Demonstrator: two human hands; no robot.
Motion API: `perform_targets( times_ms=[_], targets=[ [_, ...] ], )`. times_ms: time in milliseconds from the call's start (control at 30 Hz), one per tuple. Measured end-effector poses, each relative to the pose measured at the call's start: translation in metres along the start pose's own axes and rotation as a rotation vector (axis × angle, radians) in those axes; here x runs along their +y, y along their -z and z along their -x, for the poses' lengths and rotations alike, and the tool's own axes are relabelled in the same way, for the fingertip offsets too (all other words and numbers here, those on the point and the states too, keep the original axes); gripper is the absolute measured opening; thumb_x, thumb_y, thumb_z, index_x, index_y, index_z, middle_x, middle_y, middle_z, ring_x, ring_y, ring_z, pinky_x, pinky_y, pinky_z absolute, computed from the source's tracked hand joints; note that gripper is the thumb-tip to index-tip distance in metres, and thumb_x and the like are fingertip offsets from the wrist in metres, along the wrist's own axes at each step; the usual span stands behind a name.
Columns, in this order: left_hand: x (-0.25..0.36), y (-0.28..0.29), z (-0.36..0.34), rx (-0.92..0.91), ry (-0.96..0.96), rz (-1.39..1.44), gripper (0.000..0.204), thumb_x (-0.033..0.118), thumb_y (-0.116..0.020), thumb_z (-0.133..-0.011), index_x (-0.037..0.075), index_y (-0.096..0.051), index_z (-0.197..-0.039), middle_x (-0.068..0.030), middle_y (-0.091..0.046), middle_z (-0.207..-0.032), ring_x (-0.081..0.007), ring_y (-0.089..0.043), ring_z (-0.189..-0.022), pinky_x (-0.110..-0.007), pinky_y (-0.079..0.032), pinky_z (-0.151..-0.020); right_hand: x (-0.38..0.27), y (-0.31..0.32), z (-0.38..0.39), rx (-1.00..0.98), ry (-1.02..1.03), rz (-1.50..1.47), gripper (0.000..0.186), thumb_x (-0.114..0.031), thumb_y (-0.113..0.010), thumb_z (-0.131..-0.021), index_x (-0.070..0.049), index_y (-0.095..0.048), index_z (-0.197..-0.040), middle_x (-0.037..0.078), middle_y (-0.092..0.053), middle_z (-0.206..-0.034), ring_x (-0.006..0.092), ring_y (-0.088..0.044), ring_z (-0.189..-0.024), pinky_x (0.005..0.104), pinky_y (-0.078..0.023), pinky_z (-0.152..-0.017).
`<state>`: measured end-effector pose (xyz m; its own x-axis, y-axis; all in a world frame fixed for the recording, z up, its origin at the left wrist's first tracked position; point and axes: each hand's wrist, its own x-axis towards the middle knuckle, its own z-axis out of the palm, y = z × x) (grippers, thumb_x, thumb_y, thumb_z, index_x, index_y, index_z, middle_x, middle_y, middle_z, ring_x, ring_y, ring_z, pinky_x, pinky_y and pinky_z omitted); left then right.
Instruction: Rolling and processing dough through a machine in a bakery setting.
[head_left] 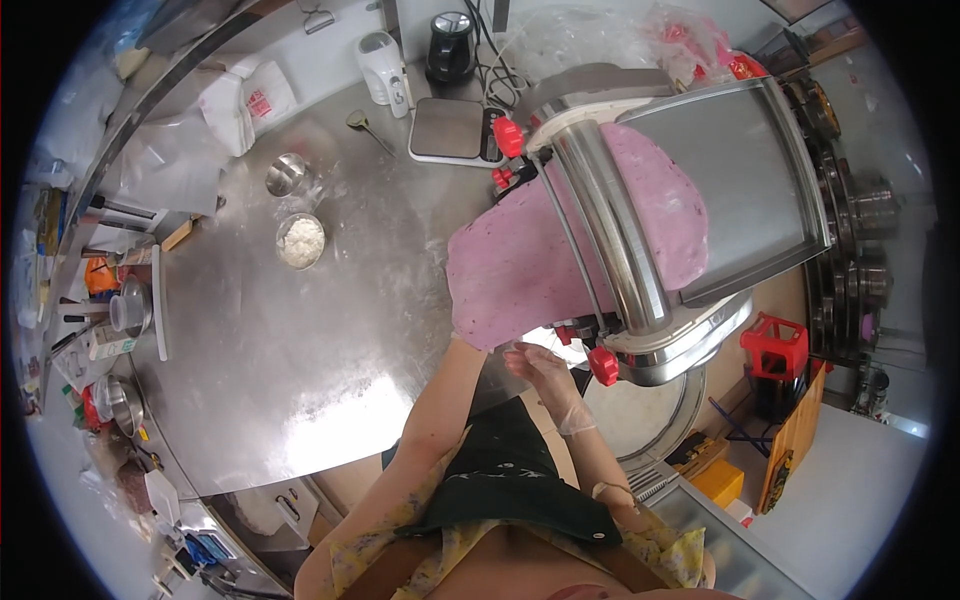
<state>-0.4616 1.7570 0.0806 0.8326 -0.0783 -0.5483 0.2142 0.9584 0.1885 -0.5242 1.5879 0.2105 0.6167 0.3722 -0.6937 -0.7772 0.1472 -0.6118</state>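
Find the pink dough (pixel 515 265) in the rolling machine (pixel 665 362), passing under the bright roller (pixel 612 235), with a broad stretch hanging out to the machine's left and a rounded end on the metal tray (pixel 765 170) at the machine's right. Cannot tell the direction of feed.

Note the left hand (pixel 472 345) at the dough's lower left end, mostly hidden beneath it; cannot tell whether spread or pinching. See the right hand (pixel 548 372) in a clear glove, just left of the machine's lower red knob (pixel 603 366), with fingers (pixel 518 360) loosely together and pinching nothing in sight.

To judge by this layout, best carry the free stretch from below on a flat palm, to avoid sagging or tearing. Keep it square to the roller and free of folds. Follow the machine's pace without tugging. Hold both hands well short of the roller, and the loose glove away from the knob. Steady the lower edge lightly with the right hand. If sticking, dust from the bowl of white powder (pixel 301 242), probably flour, on the tabletop (pixel 235 390) well left of the machine.
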Motion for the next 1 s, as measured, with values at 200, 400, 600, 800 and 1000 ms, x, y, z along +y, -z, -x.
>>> perform_targets(
  times_ms=[200, 400, 600, 800, 1000],
  targets=[
    [0.015, 0.005, 0.012, 0.015, 0.013, -0.069, 0.044, 0.033, -0.043, -0.102, 0.002, -0.053, -0.132, -0.0143, -0.061, -0.126, -0.0286, -0.059, -0.115, -0.039, -0.05, -0.097, 0.022, -0.003, -0.002, 0.051, 0.003, -0.094, 0.041, -0.023, -0.056, -0.099, 0.006, -0.053, -0.128, 0.016, -0.068, -0.114, 0.0209, -0.067, -0.098, 0.0298, -0.05, -0.087],
    [0.036, 0.011, 0.024, 0.024, 0.03, -0.141, 0.045, 0.034, -0.043, -0.102, 0.002, -0.053, -0.132, -0.0147, -0.061, -0.126, -0.0288, -0.06, -0.115, -0.039, -0.05, -0.097, 0.061, 0.011, -0.061, 0.028, 0.146, -0.362, 0.042, -0.026, -0.053, -0.099, 0.002, -0.051, -0.13, 0.013, -0.066, -0.117, 0.0203, -0.063, -0.105, 0.0352, -0.049, -0.092],
    [0.061, 0.033, 0.047, 0.05, 0.018, -0.197, 0.046, 0.034, -0.042, -0.103, 0.001, -0.052, -0.133, -0.0151, -0.061, -0.126, -0.029, -0.06, -0.115, -0.039, -0.051, -0.097, -0.017, -0.041, -0.103, 0.139, 0.374, -0.637, 0.036, -0.026, -0.051, -0.1, -0.002, -0.058, -0.125, 0.008, -0.064, -0.112, 0.0226, -0.059, -0.111, 0.0359, -0.046, -0.101],
    [0.078, 0.045, 0.061, 0.066, 0.012, -0.246, 0.046, 0.034, -0.041, -0.103, 0.001, -0.052, -0.133, -0.0155, -0.061, -0.126, -0.0292, -0.06, -0.115, -0.038, -0.051, -0.097, -0.021, -0.039, -0.11, 0.153, 0.377, -0.613, 0.036, -0.026, -0.051, -0.1, -0.002, -0.057, -0.125, 0.008, -0.064, -0.113, 0.0223, -0.059, -0.111, 0.0355, -0.046, -0.1],
    [0.095, 0.059, 0.081, 0.091, -0.015, -0.279, 0.047, 0.035, -0.04, -0.103, 0.001, -0.051, -0.134, -0.0158, -0.062, -0.126, -0.0294, -0.06, -0.115, -0.038, -0.051, -0.097, -0.031, -0.018, -0.107, 0.155, 0.366, -0.568, 0.036, -0.026, -0.051, -0.1, -0.002, -0.057, -0.126, 0.008, -0.063, -0.115, 0.0219, -0.058, -0.112, 0.0351, -0.046, -0.1]
  ],
)
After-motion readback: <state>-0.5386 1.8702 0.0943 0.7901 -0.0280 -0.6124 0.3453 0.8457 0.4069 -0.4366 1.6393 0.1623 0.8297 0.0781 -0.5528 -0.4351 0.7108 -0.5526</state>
